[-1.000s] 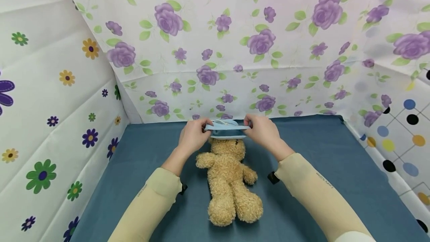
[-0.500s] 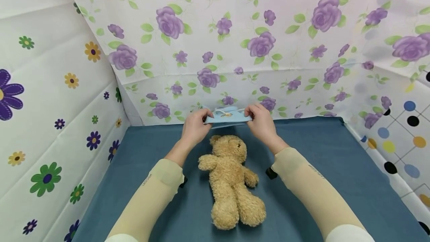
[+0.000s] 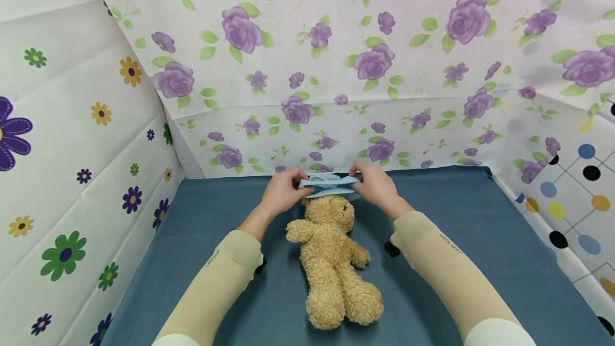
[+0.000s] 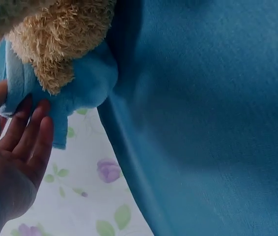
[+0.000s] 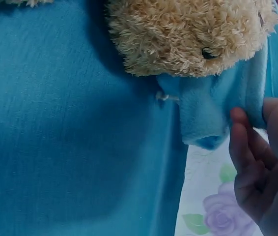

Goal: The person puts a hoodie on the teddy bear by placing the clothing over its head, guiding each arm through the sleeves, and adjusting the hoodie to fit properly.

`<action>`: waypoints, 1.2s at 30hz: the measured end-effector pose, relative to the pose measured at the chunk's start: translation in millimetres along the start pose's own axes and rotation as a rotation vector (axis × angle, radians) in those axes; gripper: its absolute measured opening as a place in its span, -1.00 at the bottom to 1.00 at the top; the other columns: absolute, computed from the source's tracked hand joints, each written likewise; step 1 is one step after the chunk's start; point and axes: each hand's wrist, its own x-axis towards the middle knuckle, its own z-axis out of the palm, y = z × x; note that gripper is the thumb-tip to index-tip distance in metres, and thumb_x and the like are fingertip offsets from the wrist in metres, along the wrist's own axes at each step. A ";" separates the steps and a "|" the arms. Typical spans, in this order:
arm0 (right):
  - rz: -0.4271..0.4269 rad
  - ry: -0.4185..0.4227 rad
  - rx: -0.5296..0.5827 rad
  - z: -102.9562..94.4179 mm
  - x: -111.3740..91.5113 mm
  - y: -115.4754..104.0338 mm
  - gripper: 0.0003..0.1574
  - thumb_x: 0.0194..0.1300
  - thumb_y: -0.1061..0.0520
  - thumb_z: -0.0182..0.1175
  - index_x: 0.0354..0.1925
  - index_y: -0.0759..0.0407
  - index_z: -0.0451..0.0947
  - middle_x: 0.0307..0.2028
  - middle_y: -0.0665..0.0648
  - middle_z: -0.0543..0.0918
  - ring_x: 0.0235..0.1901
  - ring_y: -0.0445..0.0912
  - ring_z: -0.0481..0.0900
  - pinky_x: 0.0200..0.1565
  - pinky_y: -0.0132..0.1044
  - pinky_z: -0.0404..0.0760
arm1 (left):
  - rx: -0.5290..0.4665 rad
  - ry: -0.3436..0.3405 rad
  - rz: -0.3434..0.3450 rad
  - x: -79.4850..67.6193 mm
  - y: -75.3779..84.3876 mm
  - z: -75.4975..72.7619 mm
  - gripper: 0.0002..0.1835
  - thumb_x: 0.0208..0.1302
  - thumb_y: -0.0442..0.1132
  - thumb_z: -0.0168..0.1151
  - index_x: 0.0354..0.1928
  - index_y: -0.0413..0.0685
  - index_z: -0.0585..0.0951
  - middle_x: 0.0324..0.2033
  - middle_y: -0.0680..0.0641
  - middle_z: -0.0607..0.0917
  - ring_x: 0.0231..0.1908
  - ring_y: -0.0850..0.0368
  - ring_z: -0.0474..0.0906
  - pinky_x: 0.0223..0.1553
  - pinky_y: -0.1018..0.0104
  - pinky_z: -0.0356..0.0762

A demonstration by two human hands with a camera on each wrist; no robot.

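A tan teddy bear (image 3: 331, 252) lies on its back, feet towards me. At the top of its head is a small light-blue plush doll's top (image 3: 329, 181) with a white cord, its hem spread across. My left hand (image 3: 283, 192) pinches the hem on the left, and my right hand (image 3: 377, 186) pinches it on the right. In the left wrist view, the blue cloth (image 4: 91, 81) lies beneath the furry head. A short sleeve (image 5: 204, 118) hangs beside the head in the right wrist view. How far the head sits inside the opening is partly hidden.
A dark blue cloth (image 3: 216, 276) covers the table. Behind it rises a white sheet with purple roses (image 3: 298, 108). A flower-print sheet (image 3: 72, 138) stands at the left and a dotted one (image 3: 572, 196) at the right.
Half a second ago both hands had lifted the blue top up and away from the bear's head. Now they have lowered it back to the head, with its opening facing the bear.
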 end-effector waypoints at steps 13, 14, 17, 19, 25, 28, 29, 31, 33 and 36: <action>-0.277 0.115 0.035 16.3 15.9 9.1 -0.60 0.24 0.52 0.28 -0.22 0.03 0.55 -0.33 0.04 0.56 -0.40 -0.02 0.37 -0.27 -0.07 0.37 | 0.175 0.176 0.041 13.7 -18.9 10.5 -0.77 0.29 -0.24 0.60 -0.21 0.18 0.67 -0.20 0.07 0.78 -0.27 0.12 0.66 -0.24 0.06 0.61; -0.302 0.134 -0.015 18.7 16.8 11.0 -0.60 0.24 0.51 0.30 -0.25 0.02 0.54 -0.34 0.03 0.56 -0.40 -0.03 0.38 -0.27 -0.07 0.38 | 0.196 0.188 0.049 14.2 -21.4 12.9 -0.76 0.30 -0.26 0.59 -0.21 0.18 0.66 -0.19 0.06 0.79 -0.28 0.12 0.67 -0.24 0.07 0.61; -0.338 0.147 -0.158 29.6 18.9 20.6 -0.60 0.24 0.48 0.32 -0.33 -0.03 0.51 -0.37 -0.01 0.55 -0.41 -0.04 0.39 -0.28 -0.09 0.39 | 0.270 0.175 0.050 13.3 -27.7 22.3 -0.76 0.32 -0.31 0.54 -0.20 0.18 0.65 -0.22 0.06 0.78 -0.33 0.12 0.65 -0.27 0.10 0.59; -0.310 0.110 -0.215 39.2 18.5 27.6 -0.60 0.26 0.45 0.32 -0.36 -0.04 0.47 -0.40 -0.02 0.53 -0.43 -0.06 0.35 -0.30 -0.11 0.35 | 0.302 0.128 0.041 10.5 -30.4 28.8 -0.75 0.34 -0.36 0.49 -0.18 0.17 0.64 -0.24 0.06 0.77 -0.36 0.13 0.62 -0.28 0.11 0.57; -0.143 -0.070 -0.142 59.1 5.1 40.3 -0.66 0.43 0.43 0.13 -0.32 0.00 0.48 -0.40 0.04 0.48 -0.44 -0.07 0.30 -0.26 -0.07 0.28 | 0.200 -0.022 -0.049 1.0 -33.5 40.2 -0.72 0.33 -0.47 0.37 -0.07 0.09 0.67 -0.32 0.02 0.68 -0.42 0.11 0.53 -0.33 0.12 0.50; -0.091 -0.104 -0.019 63.4 -2.8 43.5 -0.79 0.53 0.30 0.17 -0.24 0.01 0.55 -0.38 0.05 0.51 -0.41 -0.06 0.35 -0.22 -0.06 0.32 | 0.059 -0.033 -0.097 -3.5 -34.5 40.2 -0.75 0.34 -0.46 0.33 -0.03 -0.01 0.68 -0.32 -0.01 0.64 -0.40 0.08 0.49 -0.28 0.11 0.46; -0.083 -0.109 0.024 63.6 -5.5 44.2 -0.85 0.54 0.27 0.18 -0.21 0.03 0.57 -0.37 0.07 0.52 -0.40 -0.05 0.36 -0.20 -0.05 0.32 | -0.004 -0.035 -0.114 -5.5 -34.5 39.5 -0.75 0.34 -0.45 0.32 -0.01 -0.04 0.68 -0.31 -0.02 0.64 -0.38 0.06 0.48 -0.25 0.10 0.45; -0.065 -0.113 0.113 63.8 -11.0 46.1 -0.93 0.57 0.18 0.21 -0.14 0.05 0.62 -0.32 0.07 0.57 -0.37 -0.04 0.41 -0.19 -0.05 0.37 | -0.137 -0.049 -0.143 -9.9 -33.5 38.0 -0.74 0.37 -0.43 0.29 0.07 -0.11 0.68 -0.27 -0.06 0.64 -0.35 0.04 0.46 -0.21 0.09 0.44; -0.046 -0.132 0.207 62.9 -16.9 47.7 -0.90 0.59 0.18 0.18 -0.06 0.08 0.65 -0.25 0.07 0.61 -0.32 -0.03 0.46 -0.17 -0.05 0.41 | -0.268 -0.071 -0.187 -15.7 -30.7 36.2 -0.69 0.42 -0.39 0.27 0.17 -0.13 0.66 -0.20 -0.08 0.69 -0.29 0.04 0.51 -0.17 0.08 0.47; -0.020 -0.180 0.338 59.8 -26.4 49.7 -0.78 0.61 0.20 0.12 0.08 0.11 0.65 -0.11 0.12 0.67 -0.22 0.01 0.52 -0.13 -0.03 0.45 | -0.400 -0.107 -0.243 -24.2 -26.0 34.8 -0.62 0.51 -0.31 0.25 0.30 -0.11 0.60 -0.07 -0.12 0.75 -0.15 0.03 0.62 -0.12 0.09 0.51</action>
